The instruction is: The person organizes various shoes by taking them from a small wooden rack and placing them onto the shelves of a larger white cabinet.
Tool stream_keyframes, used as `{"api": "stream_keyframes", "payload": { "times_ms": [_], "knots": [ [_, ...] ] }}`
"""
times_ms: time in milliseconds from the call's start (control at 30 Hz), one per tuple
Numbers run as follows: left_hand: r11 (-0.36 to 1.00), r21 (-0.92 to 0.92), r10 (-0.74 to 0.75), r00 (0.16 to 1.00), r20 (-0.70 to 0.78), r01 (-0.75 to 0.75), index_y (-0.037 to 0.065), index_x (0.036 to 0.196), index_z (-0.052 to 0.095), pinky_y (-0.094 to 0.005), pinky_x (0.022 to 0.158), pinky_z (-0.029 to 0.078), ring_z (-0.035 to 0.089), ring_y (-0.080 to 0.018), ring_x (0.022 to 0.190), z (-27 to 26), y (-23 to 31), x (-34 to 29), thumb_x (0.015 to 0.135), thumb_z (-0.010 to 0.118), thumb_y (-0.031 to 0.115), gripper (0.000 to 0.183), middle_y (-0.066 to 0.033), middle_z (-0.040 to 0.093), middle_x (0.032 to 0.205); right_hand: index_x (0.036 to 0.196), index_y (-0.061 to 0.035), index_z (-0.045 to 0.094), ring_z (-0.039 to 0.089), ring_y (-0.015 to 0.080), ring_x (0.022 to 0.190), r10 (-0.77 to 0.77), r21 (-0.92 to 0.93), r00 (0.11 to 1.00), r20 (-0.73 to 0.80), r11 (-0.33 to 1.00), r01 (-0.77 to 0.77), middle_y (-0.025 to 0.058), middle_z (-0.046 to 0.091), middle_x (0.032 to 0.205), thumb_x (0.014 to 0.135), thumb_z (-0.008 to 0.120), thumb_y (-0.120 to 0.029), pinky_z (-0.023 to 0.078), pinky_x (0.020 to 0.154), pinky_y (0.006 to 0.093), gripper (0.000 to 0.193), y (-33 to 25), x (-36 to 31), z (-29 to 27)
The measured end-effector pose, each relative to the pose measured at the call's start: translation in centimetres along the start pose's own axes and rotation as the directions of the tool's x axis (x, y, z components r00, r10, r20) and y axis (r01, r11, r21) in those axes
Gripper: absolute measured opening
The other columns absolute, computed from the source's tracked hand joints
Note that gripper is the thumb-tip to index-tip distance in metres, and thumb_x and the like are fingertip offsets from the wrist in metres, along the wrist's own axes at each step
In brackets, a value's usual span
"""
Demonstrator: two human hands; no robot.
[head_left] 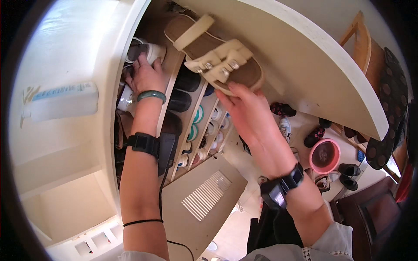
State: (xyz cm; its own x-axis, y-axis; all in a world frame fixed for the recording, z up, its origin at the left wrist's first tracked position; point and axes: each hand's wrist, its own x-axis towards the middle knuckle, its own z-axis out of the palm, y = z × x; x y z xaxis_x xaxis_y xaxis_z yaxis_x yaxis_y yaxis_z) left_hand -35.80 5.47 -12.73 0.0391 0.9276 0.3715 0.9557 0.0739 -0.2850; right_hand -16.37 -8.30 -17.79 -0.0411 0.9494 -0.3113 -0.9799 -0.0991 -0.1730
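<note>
My right hand point(244, 102) grips a cream sandal point(226, 61) by its toe end, thumb on top. The sandal has wide straps with shiny round studs and a brown insole, and its heel strap points up and left. My left hand point(147, 76) reaches into the top shelf of a shoe cabinet point(172, 82). Its fingers are curled onto a white shoe point(155, 52) with a dark inside, partly covered by the hand. Other pale footwear point(126, 99) lies beside that wrist.
Lower shelves hold black shoes point(179, 100) and several pairs with white and teal soles point(196, 122). A large pale panel point(313, 56) juts out at upper right. Beyond it, a pink basin point(325, 155) and scattered shoes stand on the floor. A white bottle point(65, 102) is at left.
</note>
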Motion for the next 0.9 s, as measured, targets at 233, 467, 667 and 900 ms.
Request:
{"api": "stream_keyframes", "payload": {
  "times_ms": [233, 467, 667, 900],
  "knots": [
    [1.000, -0.007, 0.017, 0.998, -0.053, -0.018, 0.010, 0.114, 0.048, -0.0471, 0.101, 0.029, 0.055, -0.0316, 0.103, 0.7, -0.6, 0.5, 0.088, 0.050, 0.034, 0.035, -0.0164, 0.054, 0.109, 0.119, -0.0081, 0.046, 0.052, 0.0183, 0.108, -0.103, -0.229, 0.994, -0.031, 0.969, 0.093, 0.0051, 0.054, 0.115, 0.081, 0.058, -0.003, 0.042, 0.094, 0.0363, 0.040, 3.1, 6.5, 4.3],
    [0.999, -0.038, -0.006, 0.999, -0.049, 0.005, 0.012, 0.112, 0.049, -0.0462, 0.101, 0.030, 0.056, -0.0300, 0.102, 0.9, 0.1, 0.5, 0.088, 0.051, 0.032, 0.031, -0.0143, 0.054, 0.109, 0.108, -0.0058, 0.056, 0.055, 0.0204, 0.097, -0.196, -0.353, 0.980, 0.030, 0.915, 0.194, 0.0064, 0.059, 0.102, 0.078, 0.066, -0.009, 0.047, 0.081, 0.0355, 0.032, 5.7, 13.9, 7.6],
    [0.999, -0.043, -0.026, 1.000, -0.011, 0.026, 0.013, 0.111, 0.049, -0.0463, 0.100, 0.030, 0.055, -0.0299, 0.103, 0.9, -0.6, 0.8, 0.087, 0.052, 0.033, 0.031, -0.0135, 0.053, 0.110, 0.108, -0.0050, 0.059, 0.059, 0.0175, 0.088, 0.102, -0.761, 0.987, 0.128, 0.648, 0.032, 0.0081, 0.062, 0.099, 0.082, 0.065, -0.036, 0.048, 0.071, 0.0295, 0.041, 2.5, 15.6, 8.2],
    [0.989, -0.138, 0.030, 0.992, -0.119, -0.047, 0.007, 0.113, 0.049, -0.0486, 0.094, 0.034, 0.051, -0.0390, 0.103, 1.8, -0.8, 0.9, 0.084, 0.057, 0.034, 0.040, -0.0207, 0.053, 0.110, 0.104, -0.0052, 0.062, 0.061, 0.0112, 0.076, 0.164, -0.940, 0.976, 0.145, 0.332, 0.084, 0.0070, 0.066, 0.090, 0.084, 0.062, -0.039, 0.047, 0.062, 0.0239, 0.039, 1.0, 18.2, 7.1]
  ]
}}
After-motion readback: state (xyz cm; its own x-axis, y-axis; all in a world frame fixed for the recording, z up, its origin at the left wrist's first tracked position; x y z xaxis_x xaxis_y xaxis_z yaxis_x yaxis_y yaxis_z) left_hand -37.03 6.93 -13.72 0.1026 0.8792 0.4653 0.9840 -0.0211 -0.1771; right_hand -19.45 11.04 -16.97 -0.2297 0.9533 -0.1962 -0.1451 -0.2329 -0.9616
